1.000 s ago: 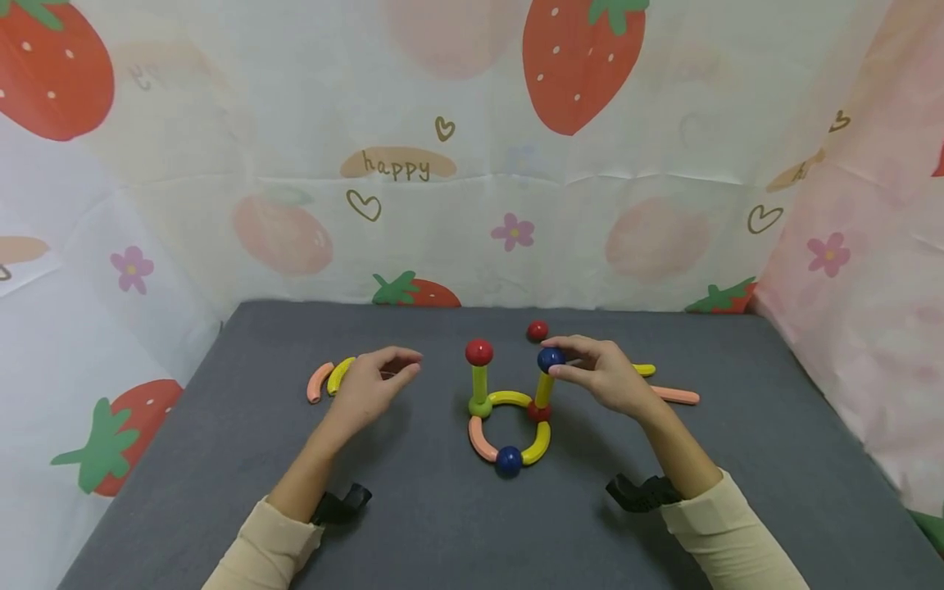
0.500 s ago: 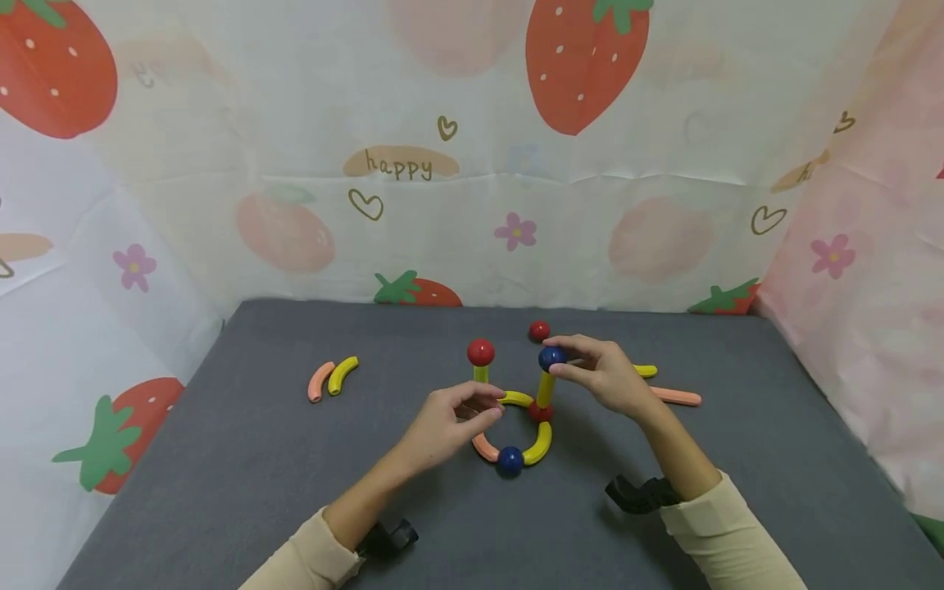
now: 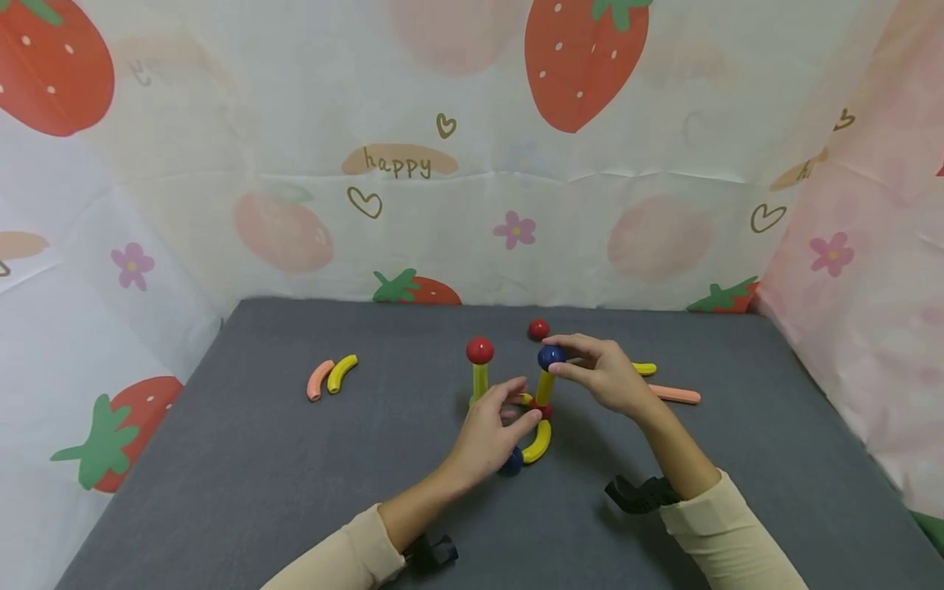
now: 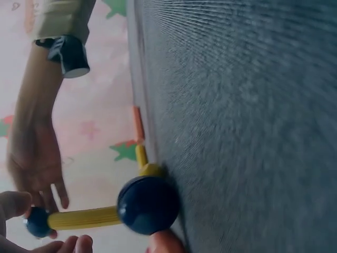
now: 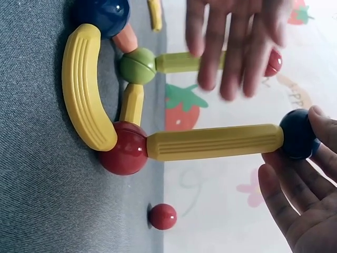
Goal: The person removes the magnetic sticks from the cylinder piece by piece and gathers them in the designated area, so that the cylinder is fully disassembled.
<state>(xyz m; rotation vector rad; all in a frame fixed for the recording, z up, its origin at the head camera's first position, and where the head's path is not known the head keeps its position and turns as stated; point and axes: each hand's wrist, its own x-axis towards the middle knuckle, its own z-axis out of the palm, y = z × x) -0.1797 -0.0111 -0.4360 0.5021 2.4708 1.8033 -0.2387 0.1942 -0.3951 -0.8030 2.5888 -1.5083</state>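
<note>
My right hand pinches a blue ball between thumb and fingers. That ball tops an upright yellow rod, whose foot meets a red ball in a ring of magnetic balls and curved sticks. My left hand reaches over the ring with fingers extended toward the yellow rod, holding nothing. It hides much of the ring's left side in the head view. A second blue ball and a curved yellow stick form the near side. A green ball bears another upright rod topped by a red ball.
Two curved sticks, one pink and one yellow, lie at the left. A loose red ball sits behind the ring. Beyond my right hand lie a straight pink stick and a yellow stick. A printed curtain backs the grey table.
My left hand has moved right, from beside the loose curved sticks to over the ring. The right hand has stayed on the blue ball.
</note>
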